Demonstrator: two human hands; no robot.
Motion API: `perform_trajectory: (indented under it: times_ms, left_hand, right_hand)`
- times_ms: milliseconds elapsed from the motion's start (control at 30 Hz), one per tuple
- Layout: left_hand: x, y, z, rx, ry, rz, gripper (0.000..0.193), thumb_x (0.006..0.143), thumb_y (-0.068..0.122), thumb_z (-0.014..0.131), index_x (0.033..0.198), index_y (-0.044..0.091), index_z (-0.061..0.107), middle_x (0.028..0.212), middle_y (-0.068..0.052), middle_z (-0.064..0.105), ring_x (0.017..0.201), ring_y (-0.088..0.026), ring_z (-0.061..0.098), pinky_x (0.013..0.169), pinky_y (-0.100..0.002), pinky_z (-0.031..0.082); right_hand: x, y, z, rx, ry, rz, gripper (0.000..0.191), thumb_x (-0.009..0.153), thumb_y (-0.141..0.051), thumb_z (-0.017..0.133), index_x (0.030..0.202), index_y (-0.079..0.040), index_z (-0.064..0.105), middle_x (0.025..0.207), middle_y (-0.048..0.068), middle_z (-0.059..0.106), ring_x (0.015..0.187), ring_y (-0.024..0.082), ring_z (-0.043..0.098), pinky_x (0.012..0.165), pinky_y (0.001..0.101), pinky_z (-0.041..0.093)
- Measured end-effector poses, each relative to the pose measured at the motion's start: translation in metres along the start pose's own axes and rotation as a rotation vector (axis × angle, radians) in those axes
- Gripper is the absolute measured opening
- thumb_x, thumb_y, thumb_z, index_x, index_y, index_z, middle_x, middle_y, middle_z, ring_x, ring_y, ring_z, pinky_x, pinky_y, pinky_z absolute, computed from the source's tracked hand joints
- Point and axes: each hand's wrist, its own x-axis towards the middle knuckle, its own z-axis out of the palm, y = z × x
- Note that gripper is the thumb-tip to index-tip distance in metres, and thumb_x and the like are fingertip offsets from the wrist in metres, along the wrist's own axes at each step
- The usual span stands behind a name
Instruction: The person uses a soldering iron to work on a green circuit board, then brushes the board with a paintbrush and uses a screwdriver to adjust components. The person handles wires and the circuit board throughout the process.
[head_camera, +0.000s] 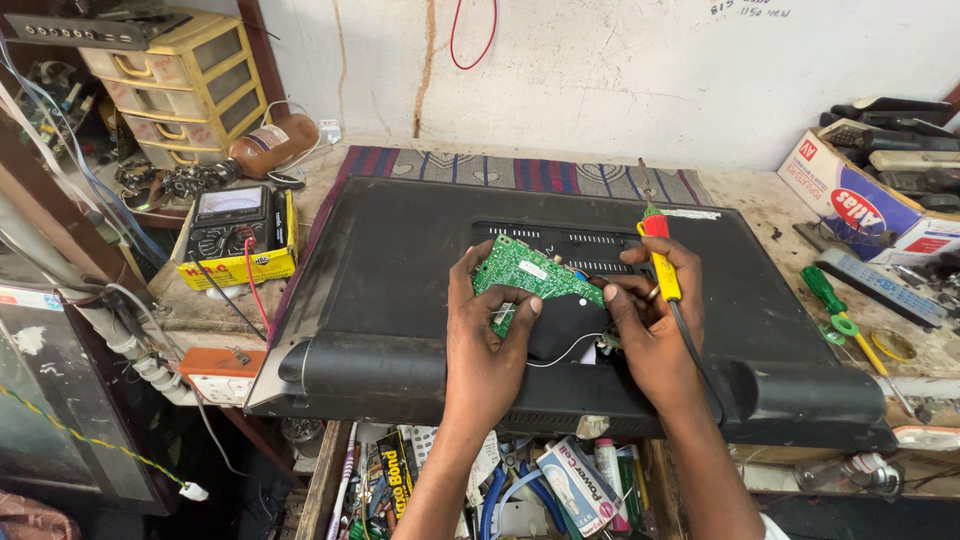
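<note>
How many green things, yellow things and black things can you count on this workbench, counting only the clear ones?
Green: 2, the circuit board held by both hands, and the green-handled screwdriver.
Yellow: 2, the soldering iron in the right hand, and the drawer box.
Black: 2, the television back and the meter.
Total: 6

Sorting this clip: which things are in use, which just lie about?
In use: green circuit board, yellow tool, black television back, left hand, right hand.
Lying about: multimeter, green screwdriver, remote control, yellow drawer unit, brown bottle.
</note>
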Motion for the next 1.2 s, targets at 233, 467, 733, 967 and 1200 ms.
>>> perform_trajectory:
  times_ms: [233,467,733,967,1200]
  left_hand:
    - [-0.0003,-0.0004,0.0004,-0.001,0.010,0.021,0.010,0.087,0.008,0.075,0.086,-0.002,0.073,0.151,-0.020,0.046,0.146,-0.039,0.042,0.113,-0.049,0.040]
    - [-0.0004,0.0007,0.0004,-0.017,0.009,0.014,0.010,0.087,0.008,0.074,0.087,-0.001,0.072,0.152,-0.020,0.046,0.147,-0.038,0.042,0.113,-0.049,0.041]
    - [0.0011,0.0054,-0.0008,-0.017,-0.005,-0.033,0.011,0.086,0.009,0.074,0.086,-0.001,0.072,0.152,-0.019,0.044,0.146,-0.037,0.042,0.104,-0.047,0.048]
    - [0.0005,0.0043,-0.0002,-0.025,0.006,-0.006,0.010,0.087,0.009,0.074,0.087,-0.002,0.072,0.152,-0.019,0.044,0.145,-0.037,0.044,0.104,-0.044,0.050]
    - [-0.0004,0.0027,0.0011,-0.026,0.020,0.016,0.010,0.087,0.009,0.075,0.087,-0.001,0.072,0.150,-0.018,0.047,0.144,-0.036,0.047,0.108,-0.045,0.046]
  right_hand:
    - [-0.0002,-0.0011,-0.0003,0.012,-0.004,-0.003,0.055,0.097,0.009,0.064,0.143,-0.008,0.040,0.132,0.011,0.054,0.109,0.015,0.068,0.090,0.0260,0.058]
    - [0.0001,-0.0013,0.0000,0.016,-0.003,-0.012,0.055,0.097,0.008,0.065,0.144,-0.008,0.040,0.132,0.011,0.054,0.108,0.015,0.068,0.090,0.0262,0.057]
    - [0.0004,-0.0026,-0.0006,-0.031,-0.003,0.006,0.056,0.096,0.009,0.064,0.143,-0.008,0.040,0.131,0.011,0.055,0.107,0.015,0.069,0.089,0.0266,0.059]
    - [0.0004,-0.0024,-0.0003,0.002,-0.008,-0.001,0.056,0.096,0.010,0.064,0.144,-0.008,0.040,0.131,0.011,0.054,0.108,0.016,0.069,0.089,0.0267,0.058]
    - [0.0004,-0.0023,-0.0016,0.000,-0.002,0.003,0.056,0.096,0.009,0.064,0.143,-0.008,0.040,0.131,0.011,0.055,0.109,0.015,0.069,0.089,0.0259,0.058]
